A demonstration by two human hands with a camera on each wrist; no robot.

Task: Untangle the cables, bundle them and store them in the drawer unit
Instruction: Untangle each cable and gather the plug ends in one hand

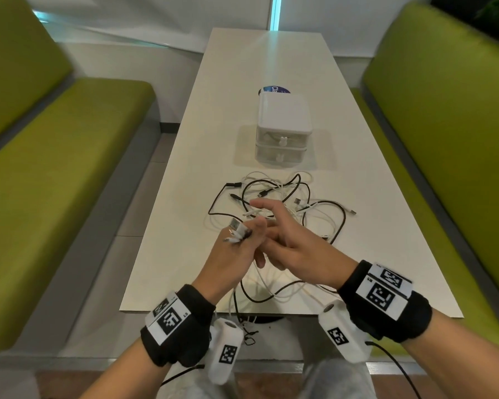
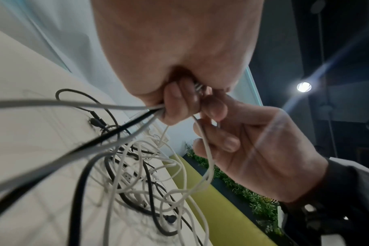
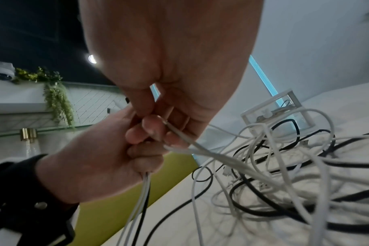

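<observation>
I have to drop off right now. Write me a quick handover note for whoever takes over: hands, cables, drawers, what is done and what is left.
Left hand: grips several cable ends, white and black, in a fist; the plugs stick out above the thumb.
Right hand: beside the left hand, fingers pinching a white cable close to the left hand's fingers.
Cable tangle: white and black cables lie knotted on the table; some strands hang over the near edge.
Drawer unit: behind the tangle, both drawers shut; a cable seems to lie in the upper one.
Done: some ends gathered in the left hand.
Left: untangle, bundle, open a drawer, store.
</observation>
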